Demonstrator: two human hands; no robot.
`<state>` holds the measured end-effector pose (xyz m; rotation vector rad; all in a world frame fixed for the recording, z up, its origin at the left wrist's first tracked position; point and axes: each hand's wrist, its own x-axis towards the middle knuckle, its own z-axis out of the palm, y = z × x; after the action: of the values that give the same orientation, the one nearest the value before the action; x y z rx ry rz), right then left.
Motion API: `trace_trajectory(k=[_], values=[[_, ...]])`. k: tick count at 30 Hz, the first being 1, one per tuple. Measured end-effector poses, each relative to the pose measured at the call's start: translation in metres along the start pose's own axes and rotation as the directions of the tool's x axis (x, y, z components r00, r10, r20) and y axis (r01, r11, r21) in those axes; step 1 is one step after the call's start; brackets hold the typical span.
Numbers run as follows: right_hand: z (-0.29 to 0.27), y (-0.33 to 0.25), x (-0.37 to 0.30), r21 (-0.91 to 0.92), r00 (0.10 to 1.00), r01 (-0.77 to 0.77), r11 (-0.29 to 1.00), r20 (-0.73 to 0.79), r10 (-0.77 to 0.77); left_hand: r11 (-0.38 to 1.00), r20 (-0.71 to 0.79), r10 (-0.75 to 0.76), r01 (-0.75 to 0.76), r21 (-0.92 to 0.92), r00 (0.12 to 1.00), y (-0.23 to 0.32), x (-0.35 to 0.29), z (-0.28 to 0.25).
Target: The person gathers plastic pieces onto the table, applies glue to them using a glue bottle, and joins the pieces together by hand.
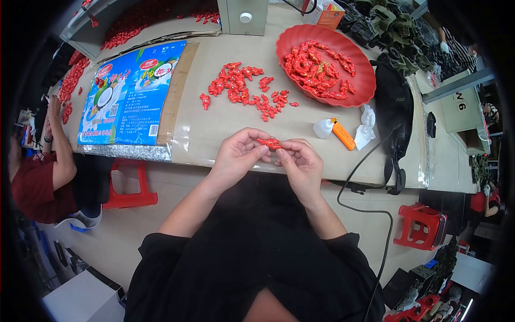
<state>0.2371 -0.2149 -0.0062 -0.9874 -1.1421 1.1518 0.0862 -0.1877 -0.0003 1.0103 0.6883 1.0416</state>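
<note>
Over the front edge of the table, my left hand (239, 154) and my right hand (301, 165) meet fingertip to fingertip. Between them they pinch a small glossy red piece (271, 143), knobbly like a tiny figure; the fingers cover its ends. Just beyond lies a loose heap of similar small red pieces (235, 85), with a few strays toward my right hand. A scalloped red plastic bowl (289, 40) at the far right holds many more of them. Nearest my right hand on the table are an orange tube (344, 135) and a crumpled white tissue (366, 129).
A blue printed cardboard sheet (140, 102) covers the table's left part. A black bag (394, 102) sits at the right, with a dark cable (387, 214) hanging down past me. Another person (45, 180) works at the left. Red stools (131, 188) stand on the floor.
</note>
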Motion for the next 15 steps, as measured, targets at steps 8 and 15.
trace_trajectory(k=[8,15], values=[[-0.0029,-0.0012,0.0013,0.060,1.000,-0.006,0.998,0.013,0.005,0.997,-0.010,-0.069,0.069,0.032,0.998,0.0022,0.0027,-0.0002],[-0.0064,-0.0032,0.0019,0.090,0.999,-0.034,0.995,0.029,0.031,0.995,-0.035,-0.083,0.084,0.051,0.996,0.0028,0.0042,0.0043]])
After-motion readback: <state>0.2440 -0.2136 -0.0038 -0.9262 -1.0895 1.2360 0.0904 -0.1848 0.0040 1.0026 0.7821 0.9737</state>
